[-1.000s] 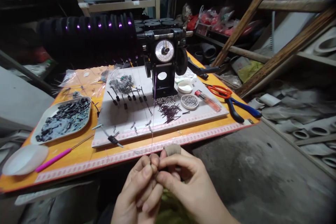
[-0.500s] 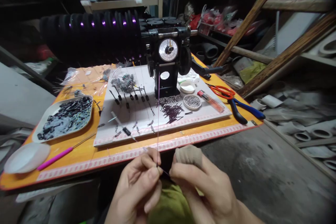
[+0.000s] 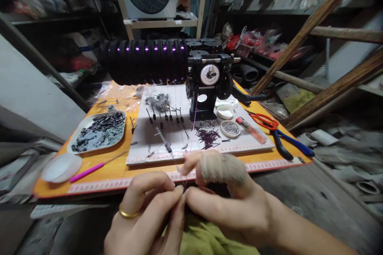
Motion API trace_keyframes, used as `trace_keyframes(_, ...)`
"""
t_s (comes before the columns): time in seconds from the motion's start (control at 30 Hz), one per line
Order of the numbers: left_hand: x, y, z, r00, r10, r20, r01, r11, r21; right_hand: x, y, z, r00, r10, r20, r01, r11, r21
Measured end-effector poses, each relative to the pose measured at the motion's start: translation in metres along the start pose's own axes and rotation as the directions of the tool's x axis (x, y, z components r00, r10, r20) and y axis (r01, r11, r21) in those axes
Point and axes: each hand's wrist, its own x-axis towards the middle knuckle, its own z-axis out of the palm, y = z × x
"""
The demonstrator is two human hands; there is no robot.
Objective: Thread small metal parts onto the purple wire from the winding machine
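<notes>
A purple fishing line (image 3: pixel 195 112) runs down from the black winding machine (image 3: pixel 206 83) to my fingertips in front of the table edge. My left hand (image 3: pixel 148 209), with a gold ring, pinches the line between thumb and index finger. Touching those fingertips is the thumb of my right hand (image 3: pixel 230 201). Its index finger, wrapped in beige tape (image 3: pixel 223 169), reaches forward beside the line; the other right fingers are mostly hidden. What lies between the fingertips is too small to make out fully. A clear tube with a dark float stop (image 3: pixel 167 147) lies just beyond.
On the white board (image 3: pixel 143 157) are dark short tubes (image 3: pixel 207 138), a dish of metal beads (image 3: pixel 230 128) and several rigs. A tray of black parts (image 3: pixel 98 130), a pink-handled hook (image 3: pixel 86 172), orange scissors (image 3: pixel 263 121) and blue-black pliers (image 3: pixel 295 143) lie around it.
My right hand has come in against the left fingertips, its taped index finger now stretched forward. The view has shifted, so the table appears further right and a little lower.
</notes>
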Motion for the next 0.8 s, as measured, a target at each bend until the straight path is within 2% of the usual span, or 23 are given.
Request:
trace_keyframes(0.07,0.004,0.000,-0.004,1.000,-0.005,-0.003,0.005,1.000,-0.009,0.017,-0.003,0.000,0.995,-0.095,0.026,0.094,0.995,0.020)
trace_keyframes(0.17,0.009,-0.004,-0.010,0.998,0.052,-0.040,-0.050,0.998,0.034,0.038,-0.010,0.000,0.992,-0.118,0.049,0.120,0.992,-0.027)
trace_keyframes(0.23,0.010,-0.010,-0.014,0.983,0.182,-0.019,-0.177,0.974,0.141,0.049,-0.014,0.001,0.994,-0.088,0.060,0.094,0.990,-0.106)
trace_keyframes(0.33,0.011,-0.022,-0.019,0.902,0.411,0.135,-0.432,0.858,0.276,0.058,-0.016,0.005,0.995,-0.036,0.097,0.054,0.979,-0.195)
trace_keyframes(0.37,0.012,-0.024,-0.020,0.880,0.441,0.174,-0.473,0.838,0.270,0.059,-0.015,0.006,0.994,-0.020,0.105,0.042,0.976,-0.215)
trace_keyframes(0.4,0.012,-0.025,-0.020,0.882,0.431,0.188,-0.466,0.853,0.233,0.058,-0.013,0.007,0.995,-0.026,0.101,0.049,0.971,-0.233)
trace_keyframes(0.43,0.012,-0.024,-0.019,0.911,0.373,0.176,-0.400,0.902,0.161,0.056,-0.011,0.008,0.995,-0.058,0.085,0.077,0.965,-0.249)
trace_keyframes(0.47,0.013,-0.023,-0.018,0.956,0.252,0.148,-0.262,0.964,0.051,0.053,-0.008,0.007,0.993,-0.105,0.060,0.117,0.957,-0.267)
trace_keyframes(0.5,0.013,-0.021,-0.016,0.988,0.074,0.135,-0.062,0.994,-0.094,0.049,-0.006,0.006,0.986,-0.163,0.031,0.165,0.946,-0.278)
trace_keyframes(0.53,0.014,-0.019,-0.014,0.977,-0.136,0.165,0.175,0.952,-0.253,0.044,-0.003,0.004,0.975,-0.221,0.019,0.217,0.935,-0.281)
trace_keyframes(0.57,0.015,-0.017,-0.013,0.912,-0.335,0.239,0.406,0.825,-0.393,0.040,0.000,0.002,0.962,-0.271,0.032,0.269,0.923,-0.275)
trace_keyframes(0.6,0.016,-0.016,-0.011,0.806,-0.480,0.346,0.592,0.642,-0.488,0.035,0.001,-0.001,0.949,-0.306,0.071,0.314,0.913,-0.262)
trace_keyframes(0.63,0.016,-0.015,-0.010,0.689,-0.559,0.462,0.719,0.442,-0.537,0.031,0.003,-0.003,0.936,-0.331,0.122,0.352,0.902,-0.248)
trace_keyframes(0.67,0.017,-0.015,-0.009,0.581,-0.581,0.569,0.796,0.262,-0.546,0.028,0.004,-0.005,0.921,-0.351,0.168,0.384,0.893,-0.236)
trace_keyframes(0.7,0.017,-0.016,-0.009,0.498,-0.574,0.650,0.837,0.121,-0.534,0.025,0.004,-0.005,0.914,-0.352,0.201,0.393,0.889,-0.235)
trace_keyframes(0.73,0.018,-0.017,-0.008,0.439,-0.558,0.704,0.855,0.020,-0.518,0.023,0.004,-0.005,0.918,-0.337,0.211,0.383,0.890,-0.246)
trace_keyframes(0.8,0.019,-0.020,-0.008,0.365,-0.529,0.766,0.874,-0.091,-0.478,0.022,0.002,-0.003,0.937,-0.301,0.178,0.341,0.901,-0.269)
